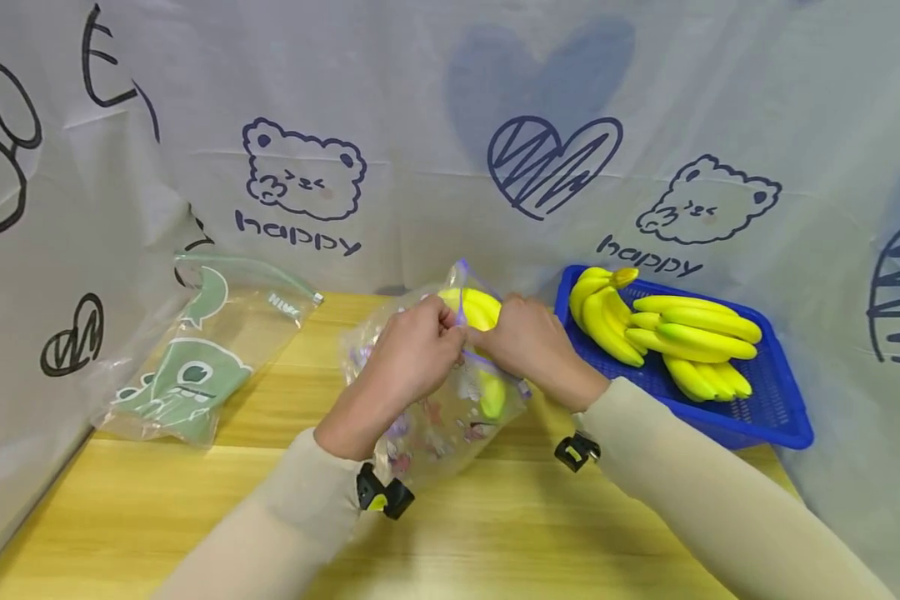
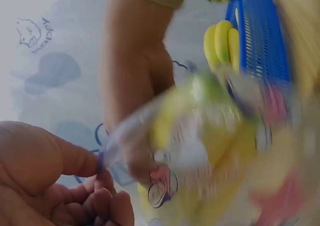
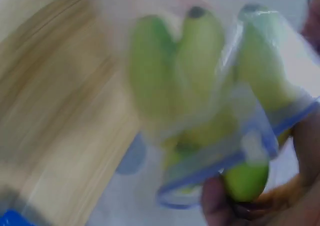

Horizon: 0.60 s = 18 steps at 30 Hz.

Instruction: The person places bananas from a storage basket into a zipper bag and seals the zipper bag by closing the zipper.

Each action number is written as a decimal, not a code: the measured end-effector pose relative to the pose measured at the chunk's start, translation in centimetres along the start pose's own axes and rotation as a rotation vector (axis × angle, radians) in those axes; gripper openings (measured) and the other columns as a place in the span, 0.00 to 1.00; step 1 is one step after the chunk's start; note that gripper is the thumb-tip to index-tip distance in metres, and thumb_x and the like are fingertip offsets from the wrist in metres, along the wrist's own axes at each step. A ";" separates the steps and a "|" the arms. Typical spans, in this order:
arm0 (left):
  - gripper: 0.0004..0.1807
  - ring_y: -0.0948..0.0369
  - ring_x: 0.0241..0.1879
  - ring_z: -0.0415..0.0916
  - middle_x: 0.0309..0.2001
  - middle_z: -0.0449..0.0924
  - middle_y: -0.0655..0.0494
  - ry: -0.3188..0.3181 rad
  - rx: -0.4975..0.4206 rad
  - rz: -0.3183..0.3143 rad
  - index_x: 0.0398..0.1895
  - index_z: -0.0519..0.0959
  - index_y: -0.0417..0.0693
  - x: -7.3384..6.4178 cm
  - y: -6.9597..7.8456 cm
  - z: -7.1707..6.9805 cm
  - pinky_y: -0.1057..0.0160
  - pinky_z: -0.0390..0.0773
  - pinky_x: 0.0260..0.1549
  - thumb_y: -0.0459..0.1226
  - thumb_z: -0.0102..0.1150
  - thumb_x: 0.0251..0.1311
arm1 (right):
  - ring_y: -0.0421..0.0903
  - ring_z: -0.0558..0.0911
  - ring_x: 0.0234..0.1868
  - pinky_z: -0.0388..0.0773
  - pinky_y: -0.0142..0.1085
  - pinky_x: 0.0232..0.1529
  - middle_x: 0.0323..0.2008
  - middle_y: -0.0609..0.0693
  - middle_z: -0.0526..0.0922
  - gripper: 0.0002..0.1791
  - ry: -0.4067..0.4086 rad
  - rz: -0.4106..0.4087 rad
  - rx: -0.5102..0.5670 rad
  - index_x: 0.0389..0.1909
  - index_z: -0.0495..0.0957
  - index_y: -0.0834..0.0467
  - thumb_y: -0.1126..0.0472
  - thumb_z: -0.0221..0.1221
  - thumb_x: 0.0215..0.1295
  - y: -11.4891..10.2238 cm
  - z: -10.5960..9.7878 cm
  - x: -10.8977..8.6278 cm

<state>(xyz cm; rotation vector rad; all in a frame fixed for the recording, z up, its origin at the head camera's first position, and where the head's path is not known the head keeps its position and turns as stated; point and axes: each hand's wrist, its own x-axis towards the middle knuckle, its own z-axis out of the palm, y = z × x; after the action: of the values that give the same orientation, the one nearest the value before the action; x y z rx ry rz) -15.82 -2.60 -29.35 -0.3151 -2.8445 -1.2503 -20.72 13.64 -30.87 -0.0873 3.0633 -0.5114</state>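
Note:
A clear zip bag (image 1: 420, 433) with a purple zip and small printed figures stands tilted on the table. My left hand (image 1: 420, 342) pinches its purple rim between thumb and fingers; the left wrist view shows the rim drawn up there. At the bag's mouth my right hand (image 1: 528, 337) grips a bunch of bananas (image 1: 482, 310), yellow with green tips. Most of the bunch lies inside the bag, seen through the plastic in the right wrist view, where a banana tip (image 3: 246, 181) sits between my fingers. The bag and my hands hide part of the bunch.
To the right stands a blue plastic basket (image 1: 787, 408) holding several bunches of bananas (image 1: 690, 329). A second clear zip bag (image 1: 195, 367), with a green dinosaur print, leans against the printed cloth (image 1: 420, 100) at the left. The wooden table (image 1: 480, 533) runs below my arms.

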 end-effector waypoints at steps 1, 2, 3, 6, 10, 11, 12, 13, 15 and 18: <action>0.09 0.56 0.26 0.74 0.29 0.81 0.55 -0.002 0.017 -0.001 0.36 0.76 0.46 0.1 -0.1 0.0 0.55 0.77 0.34 0.40 0.51 0.75 | 0.54 0.79 0.32 0.75 0.45 0.34 0.31 0.55 0.79 0.30 -0.033 -0.011 -0.005 0.34 0.76 0.61 0.35 0.63 0.64 -0.1 -0.1 0.0; 0.10 0.56 0.26 0.74 0.28 0.80 0.55 -0.008 0.027 0.000 0.35 0.75 0.47 0.1 -0.2 0.0 0.57 0.77 0.33 0.40 0.51 0.75 | 0.53 0.79 0.30 0.74 0.44 0.32 0.30 0.55 0.79 0.27 -0.064 -0.025 -0.003 0.33 0.76 0.61 0.37 0.63 0.64 -0.1 -0.2 -0.1; 0.10 0.56 0.24 0.73 0.27 0.80 0.55 -0.020 0.033 0.000 0.34 0.75 0.48 0.1 -0.2 0.1 0.58 0.72 0.27 0.40 0.50 0.75 | 0.52 0.78 0.30 0.73 0.43 0.32 0.31 0.54 0.79 0.25 -0.090 -0.048 -0.013 0.32 0.77 0.61 0.41 0.62 0.65 -0.2 -0.2 0.0; 0.10 0.57 0.24 0.71 0.27 0.76 0.54 -0.035 0.032 0.043 0.32 0.74 0.49 0.0 -0.2 0.5 0.60 0.70 0.26 0.39 0.48 0.73 | 0.51 0.79 0.30 0.78 0.44 0.33 0.33 0.56 0.80 0.15 -0.155 -0.135 -0.080 0.37 0.78 0.65 0.54 0.58 0.71 -0.4 0.2 0.1; 0.09 0.58 0.23 0.70 0.25 0.72 0.55 -0.035 0.030 0.073 0.31 0.72 0.50 0.0 0.0 0.7 0.60 0.69 0.26 0.39 0.49 0.72 | 0.52 0.79 0.32 0.82 0.46 0.39 0.35 0.55 0.80 0.09 -0.185 -0.190 -0.128 0.36 0.76 0.63 0.63 0.51 0.75 -0.3 1.1 0.2; 0.09 0.58 0.23 0.70 0.24 0.72 0.56 -0.028 0.033 0.070 0.31 0.72 0.50 0.0 0.0 0.7 0.60 0.69 0.25 0.39 0.49 0.72 | 0.52 0.79 0.32 0.81 0.46 0.40 0.33 0.55 0.80 0.12 -0.182 -0.177 -0.115 0.32 0.76 0.61 0.62 0.50 0.76 -0.3 1.3 0.2; 0.09 0.57 0.22 0.70 0.24 0.72 0.56 -0.020 0.039 0.064 0.30 0.72 0.50 0.0 0.0 0.6 0.59 0.68 0.25 0.39 0.50 0.71 | 0.52 0.79 0.32 0.81 0.46 0.40 0.32 0.54 0.79 0.14 -0.179 -0.161 -0.101 0.29 0.75 0.59 0.61 0.50 0.76 -0.3 1.4 0.2; 0.09 0.57 0.22 0.69 0.23 0.71 0.56 -0.015 0.037 0.054 0.30 0.72 0.50 0.0 -0.1 0.6 0.59 0.68 0.25 0.39 0.50 0.70 | 0.52 0.79 0.32 0.80 0.45 0.39 0.30 0.54 0.79 0.16 -0.174 -0.140 -0.083 0.26 0.74 0.58 0.59 0.50 0.76 -0.3 1.6 0.3; 0.09 0.57 0.23 0.69 0.23 0.71 0.56 -0.006 0.037 0.036 0.30 0.72 0.50 0.1 -0.2 0.5 0.59 0.67 0.26 0.39 0.50 0.69 | 0.52 0.80 0.32 0.79 0.45 0.37 0.29 0.54 0.79 0.18 -0.156 -0.099 -0.039 0.24 0.73 0.57 0.55 0.51 0.76 -0.3 1.7 0.4; 0.08 0.57 0.23 0.69 0.23 0.71 0.56 -0.007 0.035 0.022 0.29 0.72 0.50 0.1 -0.3 0.5 0.58 0.67 0.26 0.39 0.50 0.67 | 0.51 0.78 0.31 0.76 0.41 0.35 0.32 0.53 0.78 0.16 -0.110 -0.067 0.044 0.28 0.72 0.58 0.51 0.55 0.72 -0.1 1.9 0.5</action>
<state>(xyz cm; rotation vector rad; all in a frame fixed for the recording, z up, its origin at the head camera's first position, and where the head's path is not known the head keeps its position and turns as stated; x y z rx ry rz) -15.98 -2.43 -29.86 -0.3498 -2.8575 -1.1962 -21.09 12.87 -32.66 -0.2108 2.9487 -0.5571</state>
